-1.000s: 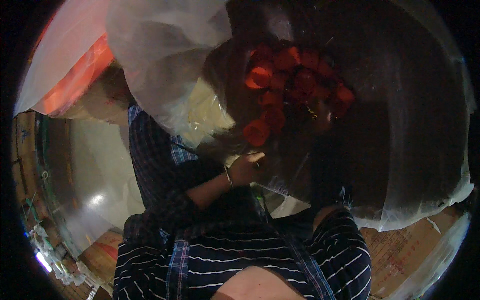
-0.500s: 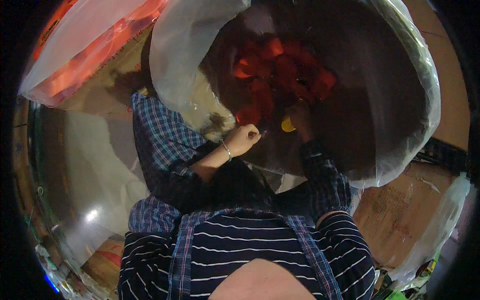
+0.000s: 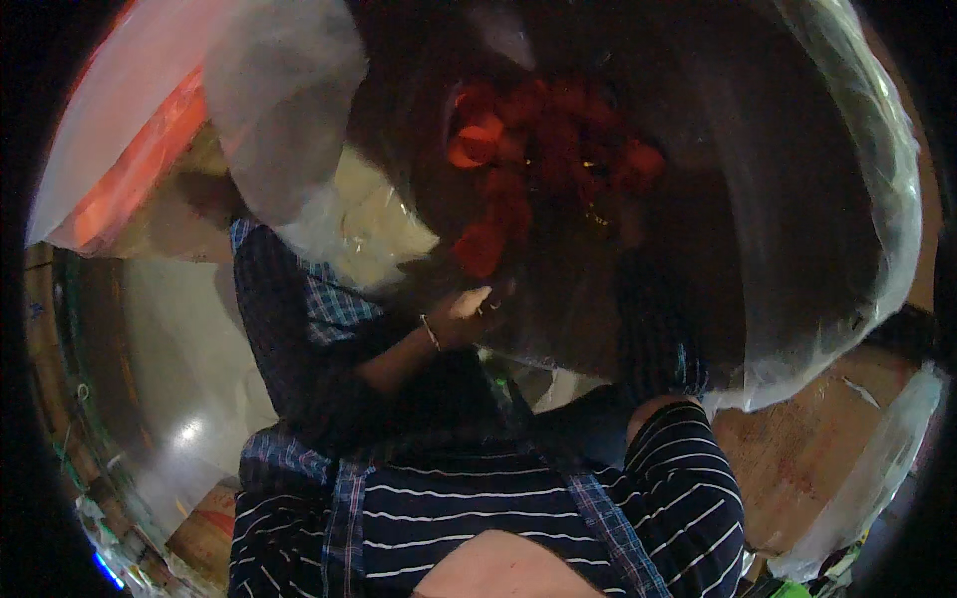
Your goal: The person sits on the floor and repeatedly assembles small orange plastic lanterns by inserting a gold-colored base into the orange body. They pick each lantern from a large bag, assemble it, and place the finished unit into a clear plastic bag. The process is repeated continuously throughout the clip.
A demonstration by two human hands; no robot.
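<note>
Now, inside the translucent plastic liner [image 3: 900, 214], red cup-like pieces [image 3: 475, 147] are heaped, straight ahead of the right hand [image 3: 633, 223], set nearer their bulk, its grip lost in shadow; by the liner's near edge, the left hand [image 3: 471, 305] is seen half-curled, any hold unreadable.

- A wide translucent plastic bag [image 3: 897, 204], its mouth open, dark inside.
- Red cup-shaped pieces [image 3: 480, 249] heaped in it, nearer its left edge than its right; the shadowed ones blur together.
</note>
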